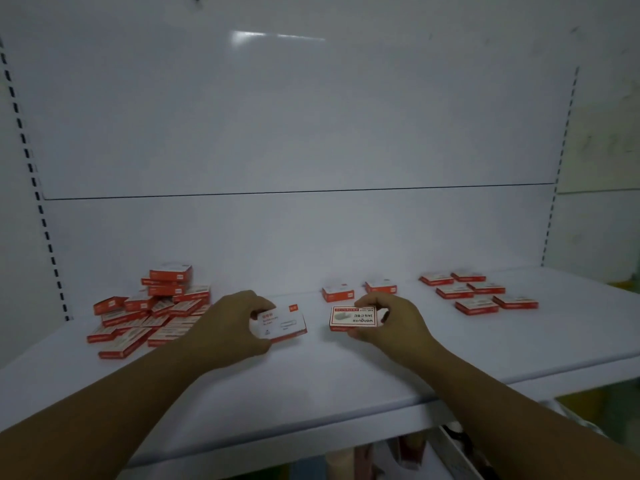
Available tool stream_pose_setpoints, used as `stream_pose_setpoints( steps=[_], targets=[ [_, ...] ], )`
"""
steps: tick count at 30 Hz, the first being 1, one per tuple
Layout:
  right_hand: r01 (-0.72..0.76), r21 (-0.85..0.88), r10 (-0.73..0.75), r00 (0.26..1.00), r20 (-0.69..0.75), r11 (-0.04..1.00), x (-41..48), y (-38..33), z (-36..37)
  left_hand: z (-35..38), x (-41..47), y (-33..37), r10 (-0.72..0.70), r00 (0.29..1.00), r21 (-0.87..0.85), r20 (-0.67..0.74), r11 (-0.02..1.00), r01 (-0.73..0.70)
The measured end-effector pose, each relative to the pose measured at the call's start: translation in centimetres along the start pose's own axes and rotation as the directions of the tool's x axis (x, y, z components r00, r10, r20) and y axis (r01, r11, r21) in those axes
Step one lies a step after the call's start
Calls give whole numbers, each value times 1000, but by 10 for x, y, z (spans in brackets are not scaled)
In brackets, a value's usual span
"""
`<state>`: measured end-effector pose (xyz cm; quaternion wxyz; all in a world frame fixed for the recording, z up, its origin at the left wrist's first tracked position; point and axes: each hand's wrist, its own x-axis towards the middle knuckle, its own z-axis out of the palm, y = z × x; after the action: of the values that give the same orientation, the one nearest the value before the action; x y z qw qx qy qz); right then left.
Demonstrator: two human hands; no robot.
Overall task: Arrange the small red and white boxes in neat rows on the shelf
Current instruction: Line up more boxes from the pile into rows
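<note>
Smooth white shelf [311, 393], flat rectangular boxes [477, 305]

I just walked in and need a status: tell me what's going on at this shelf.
A person is sorting small boxes on a white shelf. The left hand grips one box, the right hand a second box. A jumbled pile lies at left, six tidy boxes at right.
</note>
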<state>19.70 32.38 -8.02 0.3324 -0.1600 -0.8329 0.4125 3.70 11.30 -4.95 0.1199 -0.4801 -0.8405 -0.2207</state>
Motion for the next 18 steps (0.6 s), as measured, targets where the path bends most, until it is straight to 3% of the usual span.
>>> stream_pose_setpoints(
  steps=[3, 11, 18],
  targets=[
    [40, -106, -44, 998, -38, 994, 6, 11, -16, 13, 9, 19, -9, 1000, -20, -7, 1000, 9],
    [110, -293, -106, 994, 28, 950, 42, 36, -27, 48, 50, 28, -37, 997, -53, 72, 998, 41],
    [38, -361, -38, 999, 5, 932, 75, 62, -55, 90, 119, 24, 14, 990, -119, 141, 993, 3]
  ],
)
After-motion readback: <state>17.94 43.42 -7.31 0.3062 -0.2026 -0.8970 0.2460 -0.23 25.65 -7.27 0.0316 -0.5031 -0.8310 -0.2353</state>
